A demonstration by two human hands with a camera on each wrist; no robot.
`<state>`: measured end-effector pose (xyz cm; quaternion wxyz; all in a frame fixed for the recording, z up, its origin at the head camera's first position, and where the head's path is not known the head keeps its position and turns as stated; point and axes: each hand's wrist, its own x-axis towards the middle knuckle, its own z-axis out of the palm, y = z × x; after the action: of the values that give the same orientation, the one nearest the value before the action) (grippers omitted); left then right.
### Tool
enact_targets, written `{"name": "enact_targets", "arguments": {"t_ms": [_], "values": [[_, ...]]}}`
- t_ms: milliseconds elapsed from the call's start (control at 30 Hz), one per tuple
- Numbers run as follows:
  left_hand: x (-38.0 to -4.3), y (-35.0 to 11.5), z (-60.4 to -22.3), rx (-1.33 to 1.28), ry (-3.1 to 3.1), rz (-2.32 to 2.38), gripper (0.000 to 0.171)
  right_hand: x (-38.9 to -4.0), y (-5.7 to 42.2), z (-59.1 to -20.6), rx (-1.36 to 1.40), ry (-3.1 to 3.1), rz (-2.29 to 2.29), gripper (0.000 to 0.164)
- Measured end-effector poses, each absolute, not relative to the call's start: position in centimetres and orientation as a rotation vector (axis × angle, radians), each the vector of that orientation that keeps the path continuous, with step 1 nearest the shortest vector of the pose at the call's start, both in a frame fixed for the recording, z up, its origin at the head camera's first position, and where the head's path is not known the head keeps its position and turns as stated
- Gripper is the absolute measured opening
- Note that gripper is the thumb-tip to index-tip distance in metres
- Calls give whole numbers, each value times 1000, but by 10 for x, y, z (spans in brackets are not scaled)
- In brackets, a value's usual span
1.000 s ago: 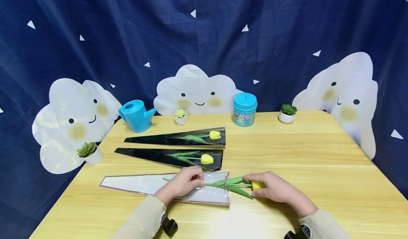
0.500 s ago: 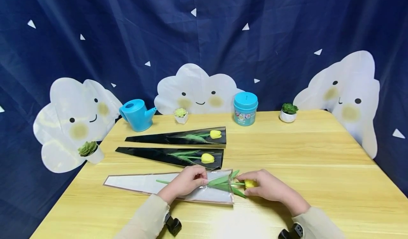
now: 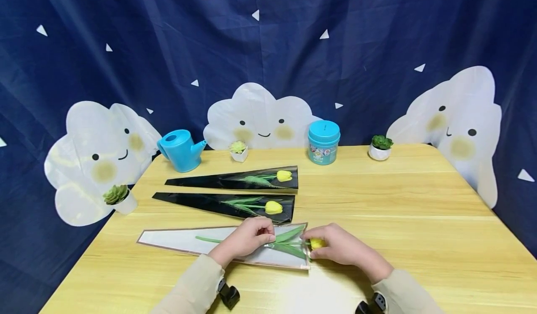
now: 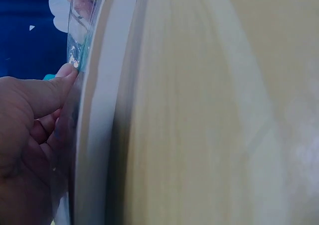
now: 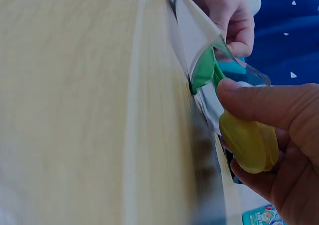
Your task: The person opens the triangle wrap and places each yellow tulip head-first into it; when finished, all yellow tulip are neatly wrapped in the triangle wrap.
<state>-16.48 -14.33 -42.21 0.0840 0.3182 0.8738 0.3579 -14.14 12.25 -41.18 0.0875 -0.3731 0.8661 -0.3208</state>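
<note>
A white flower wrapping sleeve [image 3: 172, 237] with a brown border lies flat, wide mouth to the right. My left hand [image 3: 250, 238] pinches its clear film [image 4: 79, 38] between thumb and fingers and lifts it, as the left wrist view shows. Inside the sleeve lie the stem and most of the leaves of a yellow tulip [image 3: 317, 243]. The flower head [image 5: 248, 141] is just outside the mouth, where my right hand [image 3: 341, 245] holds it, thumb at the stem just below the bloom. Part of the stem is hidden behind my left hand.
Behind lie two black sleeves [image 3: 201, 182], each with a yellow tulip in it. Along the table's back stand a blue watering can [image 3: 180, 153], a small pale succulent [image 3: 238, 152], a blue lidded jar [image 3: 323, 144] and a green succulent [image 3: 380, 148]. Another potted succulent [image 3: 121, 200] is at left.
My right hand has moved left, sliding the tulip deeper into the white sleeve, so its leaves are now inside. My left hand keeps its pinch, shifting slightly right with the sleeve.
</note>
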Motion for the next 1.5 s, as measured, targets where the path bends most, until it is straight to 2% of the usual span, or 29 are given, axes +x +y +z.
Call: {"name": "enact_targets", "arguments": {"t_ms": [100,233,367,567,867,1500], "values": [[-165,-143,-422,941,2615,1060,16,-142,121,-413,-1119,2596,-954,29],[-165,-143,-420,926,2621,1060,16,-142,123,-414,-1100,2601,-955,35],[-165,-143,-420,905,2619,1064,15,-142,131,-413,-1019,2588,-979,43],[-166,-146,-422,903,2622,1057,15,-138,144,-413,-902,2578,-1097,45],[-167,-145,-421,935,2614,1071,15,-135,139,-416,-946,2567,-1280,33],[-164,-145,-420,914,2588,1140,12,-140,107,-428,-815,2449,-1449,21]]}}
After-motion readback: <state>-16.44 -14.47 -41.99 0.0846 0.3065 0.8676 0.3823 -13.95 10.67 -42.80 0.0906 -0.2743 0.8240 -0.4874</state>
